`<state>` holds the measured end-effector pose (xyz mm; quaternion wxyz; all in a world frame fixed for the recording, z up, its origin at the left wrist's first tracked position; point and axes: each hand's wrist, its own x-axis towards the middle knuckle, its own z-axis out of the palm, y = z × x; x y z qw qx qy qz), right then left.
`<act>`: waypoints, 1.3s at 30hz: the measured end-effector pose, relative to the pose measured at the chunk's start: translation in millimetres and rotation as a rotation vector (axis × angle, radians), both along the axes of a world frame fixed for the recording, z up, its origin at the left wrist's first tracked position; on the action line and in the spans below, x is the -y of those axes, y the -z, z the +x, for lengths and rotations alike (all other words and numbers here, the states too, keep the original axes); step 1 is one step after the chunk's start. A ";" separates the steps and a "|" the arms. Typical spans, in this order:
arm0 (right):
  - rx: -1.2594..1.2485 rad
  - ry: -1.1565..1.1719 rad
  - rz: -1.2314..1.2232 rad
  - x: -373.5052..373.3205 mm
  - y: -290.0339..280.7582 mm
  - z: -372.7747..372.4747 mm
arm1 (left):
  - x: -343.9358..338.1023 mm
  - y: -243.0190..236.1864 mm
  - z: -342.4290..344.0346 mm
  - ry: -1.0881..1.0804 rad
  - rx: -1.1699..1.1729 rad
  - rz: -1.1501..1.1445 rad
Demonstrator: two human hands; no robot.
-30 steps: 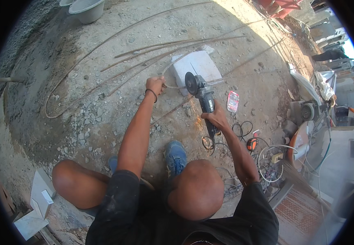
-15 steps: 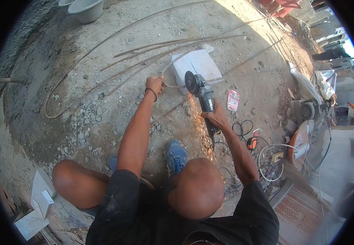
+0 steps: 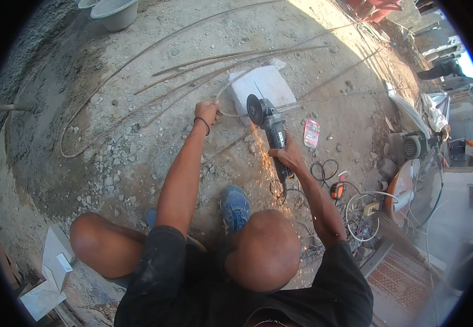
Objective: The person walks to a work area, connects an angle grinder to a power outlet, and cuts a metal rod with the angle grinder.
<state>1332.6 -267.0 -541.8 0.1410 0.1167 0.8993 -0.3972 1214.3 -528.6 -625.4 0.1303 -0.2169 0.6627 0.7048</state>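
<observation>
My right hand (image 3: 287, 155) is wrapped round the body of a black angle grinder (image 3: 274, 131). Its dark disc (image 3: 256, 109) meets a thin steel rod (image 3: 234, 115) at the near side of a white block (image 3: 261, 90). Orange sparks (image 3: 264, 158) stream from the disc toward my blue shoe (image 3: 235, 208). To the left of the block, my left hand (image 3: 208, 113) is closed on the bent rod, a dark band round its wrist. The exact contact point is partly hidden by the disc.
More long rods (image 3: 193, 77) lie across the gravelly ground beyond. A pink package (image 3: 311, 134) and an orange tape measure (image 3: 337, 191) lie right of the grinder, near tangled cables (image 3: 362, 218). Grey tubs (image 3: 115, 13) stand far left; a motor (image 3: 411, 147) stands at right.
Both hands and the grinder hold nearly the same place. The spark stream has shifted slightly in shape, with some sparks now by my right forearm.
</observation>
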 end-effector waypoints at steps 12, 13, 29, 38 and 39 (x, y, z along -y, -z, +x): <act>-0.047 0.007 -0.156 -20.2 -9.3 -1.9 | 5.7 11.0 -2.5 0.014 -0.033 0.024; -0.038 0.026 -0.191 -22.8 -18.5 -5.8 | 3.7 10.9 -1.8 -0.007 -0.042 0.047; -0.034 -0.145 -0.102 -7.4 -43.8 -93.3 | -3.0 16.0 6.2 -0.021 -0.107 -0.046; -0.062 -0.289 0.026 3.8 -35.2 -126.5 | 2.1 15.2 6.2 -0.033 -0.108 -0.023; -0.071 -0.296 0.045 3.0 -31.1 -129.6 | -0.4 12.9 7.0 -0.022 -0.095 -0.018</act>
